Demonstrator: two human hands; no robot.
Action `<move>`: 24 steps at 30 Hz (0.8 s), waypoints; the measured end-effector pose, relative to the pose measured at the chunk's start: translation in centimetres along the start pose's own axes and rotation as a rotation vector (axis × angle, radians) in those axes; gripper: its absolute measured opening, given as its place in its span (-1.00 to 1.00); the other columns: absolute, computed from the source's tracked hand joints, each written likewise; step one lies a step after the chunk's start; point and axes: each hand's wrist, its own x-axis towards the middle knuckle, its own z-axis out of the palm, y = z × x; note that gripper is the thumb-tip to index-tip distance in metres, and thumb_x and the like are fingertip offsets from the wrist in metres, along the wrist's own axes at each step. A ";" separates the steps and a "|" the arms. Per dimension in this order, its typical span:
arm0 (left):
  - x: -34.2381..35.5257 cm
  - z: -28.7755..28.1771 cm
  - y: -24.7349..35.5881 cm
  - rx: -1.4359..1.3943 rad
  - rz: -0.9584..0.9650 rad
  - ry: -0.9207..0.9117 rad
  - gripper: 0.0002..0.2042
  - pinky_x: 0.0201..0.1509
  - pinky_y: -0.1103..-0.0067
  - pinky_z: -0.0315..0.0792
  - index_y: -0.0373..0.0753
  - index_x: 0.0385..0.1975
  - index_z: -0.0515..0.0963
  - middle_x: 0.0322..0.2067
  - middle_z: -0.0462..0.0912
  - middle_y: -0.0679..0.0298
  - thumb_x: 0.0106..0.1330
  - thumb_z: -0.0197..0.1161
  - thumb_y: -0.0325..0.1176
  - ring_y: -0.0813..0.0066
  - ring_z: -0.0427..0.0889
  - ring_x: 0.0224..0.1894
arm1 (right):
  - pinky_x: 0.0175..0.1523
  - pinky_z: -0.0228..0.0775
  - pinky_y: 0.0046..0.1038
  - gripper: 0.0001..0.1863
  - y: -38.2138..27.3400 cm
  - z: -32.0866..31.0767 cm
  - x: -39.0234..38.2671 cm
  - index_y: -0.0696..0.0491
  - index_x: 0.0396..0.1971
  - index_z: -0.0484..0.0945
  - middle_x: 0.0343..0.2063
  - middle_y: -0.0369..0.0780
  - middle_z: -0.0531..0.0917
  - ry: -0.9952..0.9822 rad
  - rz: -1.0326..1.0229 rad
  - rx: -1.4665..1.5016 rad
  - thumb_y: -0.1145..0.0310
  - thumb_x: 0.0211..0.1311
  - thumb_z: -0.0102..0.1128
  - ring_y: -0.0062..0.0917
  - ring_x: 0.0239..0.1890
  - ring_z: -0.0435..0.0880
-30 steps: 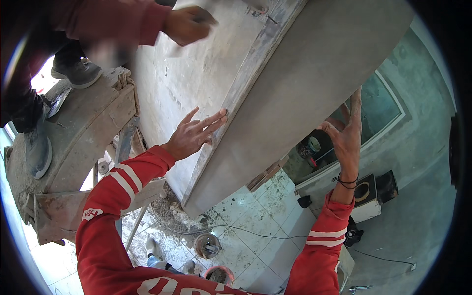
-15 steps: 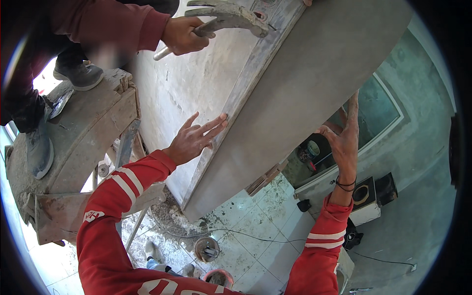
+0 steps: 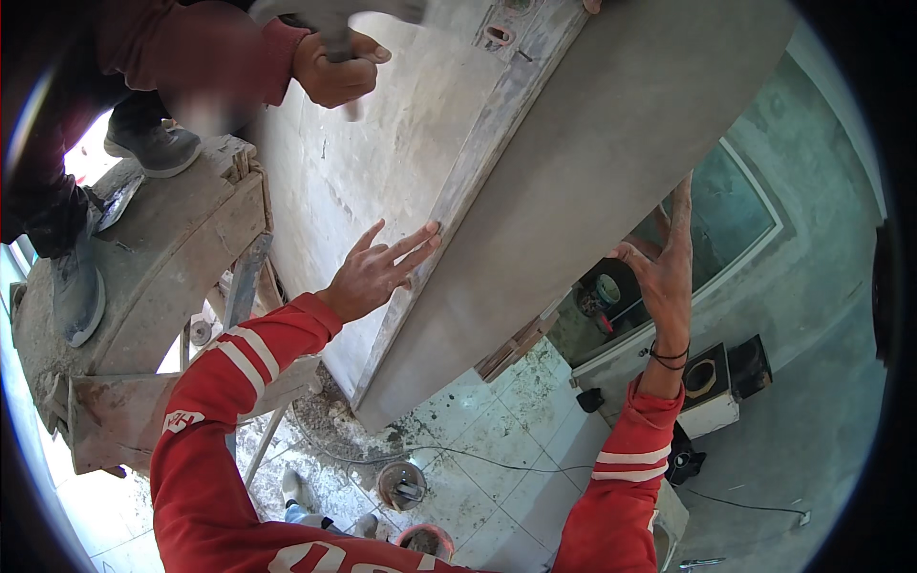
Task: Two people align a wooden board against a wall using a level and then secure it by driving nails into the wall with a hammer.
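Note:
My left hand has its fingers spread, the tips resting on a worn wooden strip that runs along the corner of a grey plastered slab. At the slab's right edge, my right hand is raised with thumb apart and fingers stretched upward. Whether it presses on the slab, I cannot tell. Above my left hand, a co-worker's hand in a maroon sleeve grips a claw hammer, blurred by motion. A nail sticks out of the strip near its upper end.
The co-worker's shoes stand on a rough wooden platform at left. Below lie a debris-strewn tiled floor, a cable, a bucket and a reddish tub. A speaker box stands by the right wall.
The co-worker's hammer has swung up and left, away from the nail and the strip, and is now partly out of frame. Both my hands have stayed nearly in place.

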 end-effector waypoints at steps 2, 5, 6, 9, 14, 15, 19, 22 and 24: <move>0.0 -0.1 0.0 0.000 0.001 0.002 -0.05 0.61 -0.01 0.33 -0.02 0.67 0.27 0.70 0.23 0.31 0.22 0.56 -0.27 0.47 0.83 0.10 | 0.16 0.88 -0.14 0.46 0.0 0.0 0.0 -0.11 0.77 -0.20 0.75 -0.05 -0.08 0.000 0.006 0.015 0.68 -0.02 0.67 0.20 0.64 0.17; 0.1 -0.1 0.1 0.011 0.019 0.040 -0.05 0.61 -0.01 0.33 -0.01 0.67 0.26 0.70 0.23 0.30 0.22 0.56 -0.28 0.46 0.83 0.09 | 0.17 0.87 -0.13 0.47 0.0 -0.1 0.1 -0.10 0.77 -0.22 0.75 -0.03 -0.09 -0.015 -0.020 0.003 0.66 -0.02 0.68 0.20 0.63 0.17; 0.2 -0.1 0.1 0.022 0.037 0.079 -0.05 0.61 -0.02 0.33 -0.01 0.68 0.26 0.70 0.23 0.30 0.22 0.56 -0.28 0.45 0.83 0.09 | 0.17 0.87 -0.12 0.47 -0.1 -0.1 0.0 -0.09 0.77 -0.22 0.75 -0.02 -0.09 -0.016 -0.020 -0.009 0.65 -0.02 0.69 0.20 0.63 0.17; 0.3 -0.3 0.4 0.000 -0.005 -0.022 -0.04 0.61 -0.02 0.32 -0.01 0.68 0.25 0.70 0.23 0.29 0.22 0.56 -0.30 0.44 0.83 0.09 | 0.19 0.86 -0.10 0.46 0.0 -0.4 -0.3 -0.07 0.77 -0.22 0.75 -0.01 -0.10 -0.010 -0.012 0.017 0.63 -0.01 0.69 0.20 0.64 0.16; -0.1 -0.2 -0.1 -0.004 0.009 0.043 -0.04 0.61 -0.04 0.32 -0.01 0.69 0.24 0.70 0.23 0.28 0.23 0.56 -0.32 0.43 0.83 0.08 | 0.20 0.85 -0.10 0.46 -0.4 0.4 0.1 -0.06 0.77 -0.23 0.75 0.00 -0.10 -0.022 0.006 0.085 0.61 0.00 0.70 0.19 0.64 0.15; 0.0 -0.2 0.0 0.009 0.014 0.051 -0.04 0.60 -0.04 0.32 -0.01 0.69 0.23 0.70 0.23 0.28 0.24 0.55 -0.32 0.42 0.83 0.07 | 0.20 0.85 -0.10 0.46 -0.4 0.3 0.1 -0.06 0.77 -0.24 0.74 0.02 -0.10 -0.021 0.000 0.068 0.61 0.00 0.70 0.19 0.64 0.15; 0.3 -0.2 0.4 -0.007 0.024 0.031 -0.03 0.60 -0.05 0.33 -0.01 0.69 0.23 0.70 0.21 0.28 0.23 0.56 -0.33 0.42 0.83 0.05 | 0.20 0.84 -0.10 0.47 -0.1 -0.5 -0.1 -0.07 0.77 -0.25 0.73 0.07 -0.09 -0.030 -0.001 0.055 0.61 0.00 0.70 0.16 0.63 0.18; -0.1 -0.4 0.4 0.004 -0.007 -0.021 -0.01 0.59 -0.04 0.33 -0.02 0.69 0.22 0.70 0.20 0.28 0.21 0.57 -0.33 0.40 0.83 0.05 | 0.26 0.81 -0.11 0.48 -0.4 -0.2 -0.2 -0.08 0.77 -0.26 0.73 0.08 -0.08 -0.037 0.013 0.079 0.62 0.00 0.70 0.14 0.62 0.22; 0.1 -0.4 0.5 0.016 -0.004 0.003 0.00 0.59 -0.04 0.34 -0.02 0.69 0.22 0.71 0.20 0.29 0.19 0.58 -0.34 0.36 0.82 0.06 | 0.28 0.80 -0.14 0.49 -0.2 -0.6 -0.1 -0.09 0.77 -0.26 0.73 0.08 -0.08 -0.038 0.022 0.056 0.62 -0.01 0.71 0.12 0.62 0.23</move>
